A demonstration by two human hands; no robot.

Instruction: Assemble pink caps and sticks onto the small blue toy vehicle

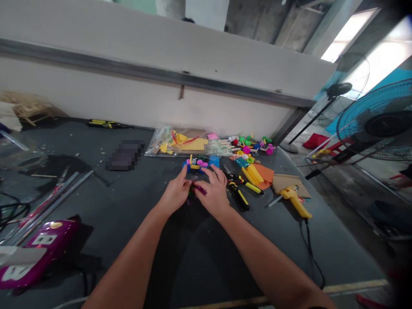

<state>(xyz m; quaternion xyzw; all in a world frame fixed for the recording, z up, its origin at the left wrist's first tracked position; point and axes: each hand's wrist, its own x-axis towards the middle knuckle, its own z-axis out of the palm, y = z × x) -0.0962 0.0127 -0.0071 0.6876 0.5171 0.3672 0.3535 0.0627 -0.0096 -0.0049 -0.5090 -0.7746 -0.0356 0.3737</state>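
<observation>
Near the middle of the dark table (138, 223), my left hand (176, 192) and my right hand (215, 191) come close together. The fingers of both are bent around a small purple and green item (200, 188), which they partly hide; its shape is unclear. My right thumb lies against its purple part. Just beyond my fingertips is a small blue piece with yellow and pink parts (195, 165). A blue sheet (214, 161) lies behind my right fingers.
Plastic bags with yellow pieces (193, 143) and colourful small parts (249, 143) lie at the back. Pliers (239, 195) and a yellow glue gun (296, 201) are on the right. A purple power strip (48, 244) sits at the left front. A fan (383, 122) stands beyond the right edge.
</observation>
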